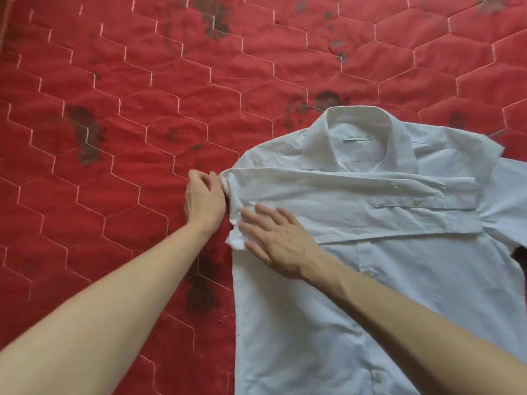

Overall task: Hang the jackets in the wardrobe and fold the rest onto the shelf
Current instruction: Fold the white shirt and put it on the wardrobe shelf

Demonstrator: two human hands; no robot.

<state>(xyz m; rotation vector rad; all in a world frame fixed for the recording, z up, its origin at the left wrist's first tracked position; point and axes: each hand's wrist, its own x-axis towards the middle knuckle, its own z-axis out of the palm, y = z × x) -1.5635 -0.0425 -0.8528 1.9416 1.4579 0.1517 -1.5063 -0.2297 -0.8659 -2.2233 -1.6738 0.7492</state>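
White shirt: your flat right hand pins the sleeve; your left hand pinches the fold, which may slip.

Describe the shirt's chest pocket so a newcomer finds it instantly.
On the red quilted mattress lies a white shirt, collar at the top. Below the collar, right of the right hand, sits the pocket flap: a narrow band with one pale button.

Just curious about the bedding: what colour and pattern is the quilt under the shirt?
Red quilt, stitched in pale hexagons with dark blotches; head view.
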